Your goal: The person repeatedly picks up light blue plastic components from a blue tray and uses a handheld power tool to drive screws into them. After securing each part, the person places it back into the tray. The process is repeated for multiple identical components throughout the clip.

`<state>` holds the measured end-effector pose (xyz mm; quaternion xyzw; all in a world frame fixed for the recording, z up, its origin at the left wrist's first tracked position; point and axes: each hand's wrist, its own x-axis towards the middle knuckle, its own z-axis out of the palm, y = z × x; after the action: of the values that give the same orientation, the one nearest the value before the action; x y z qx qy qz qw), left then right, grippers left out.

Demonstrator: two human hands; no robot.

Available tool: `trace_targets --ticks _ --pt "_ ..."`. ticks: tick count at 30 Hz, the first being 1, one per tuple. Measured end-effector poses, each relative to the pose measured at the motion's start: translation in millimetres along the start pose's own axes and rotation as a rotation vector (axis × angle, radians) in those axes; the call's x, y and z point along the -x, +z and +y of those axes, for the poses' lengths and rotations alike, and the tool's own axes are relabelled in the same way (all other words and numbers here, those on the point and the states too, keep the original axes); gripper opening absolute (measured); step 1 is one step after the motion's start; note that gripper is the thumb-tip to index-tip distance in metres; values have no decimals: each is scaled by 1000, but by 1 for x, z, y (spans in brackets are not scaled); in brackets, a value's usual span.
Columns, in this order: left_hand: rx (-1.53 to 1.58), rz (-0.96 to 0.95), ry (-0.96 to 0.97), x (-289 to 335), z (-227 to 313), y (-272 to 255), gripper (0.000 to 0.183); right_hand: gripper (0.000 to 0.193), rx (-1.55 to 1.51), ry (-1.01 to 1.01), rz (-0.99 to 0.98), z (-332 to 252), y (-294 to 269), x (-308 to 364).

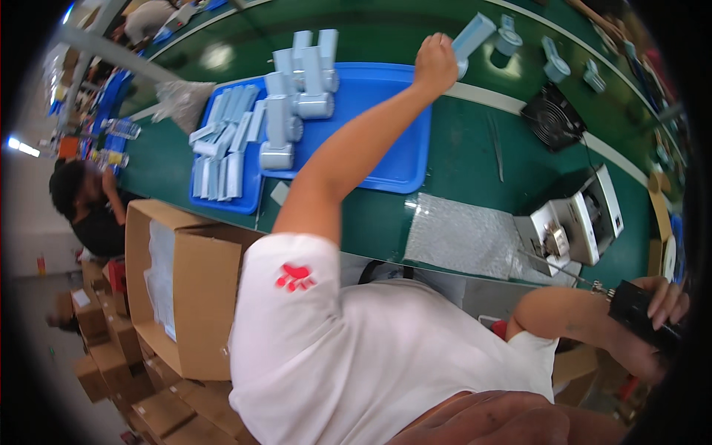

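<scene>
Probably light, stiff and slick, the pale-blue plastic part with a long flat handle [476, 34], beyond the green table's [463, 152] far edge, looks best held by that handle. The left hand [436, 63] is outstretched beside it, fingers curled, whether gripping I cannot tell; the right hand [666, 305], off the near edge's right end, grips a black, thin-shafted powered screwdriver [630, 308].

Stretches out as a smooth green desk [463, 159]; carries a small blue plastic tray [251, 178] beside a larger blue plastic tray [393, 148], a crumpled clear plastic bag [182, 100], a square black fan [550, 119], and a translucent bubbled sheet [463, 233] with a boxy white machine [591, 215] at its right end.
</scene>
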<state>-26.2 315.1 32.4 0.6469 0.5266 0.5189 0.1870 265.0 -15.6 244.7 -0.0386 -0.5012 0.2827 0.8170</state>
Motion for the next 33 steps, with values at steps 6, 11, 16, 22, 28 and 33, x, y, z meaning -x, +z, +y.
trace_targets --ticks 6,11,16,22,28,33 --pt "-197 213 -179 -61 -30 -24 44 69 81 243 13 40 -31 24" --pt "-244 162 385 75 26 -142 44 72 134 195 32 37 -60 25" --pt "-610 572 152 157 -10 -277 43 68 291 175 -5 63 1 19" --pt "-238 300 -326 180 -39 -315 40 75 306 154 12 66 33 33" --pt "-313 258 -271 190 -53 -317 35 70 417 132 57 54 35 38" --pt "-238 247 -111 193 -64 -301 30 70 697 10 149 45 36 38"
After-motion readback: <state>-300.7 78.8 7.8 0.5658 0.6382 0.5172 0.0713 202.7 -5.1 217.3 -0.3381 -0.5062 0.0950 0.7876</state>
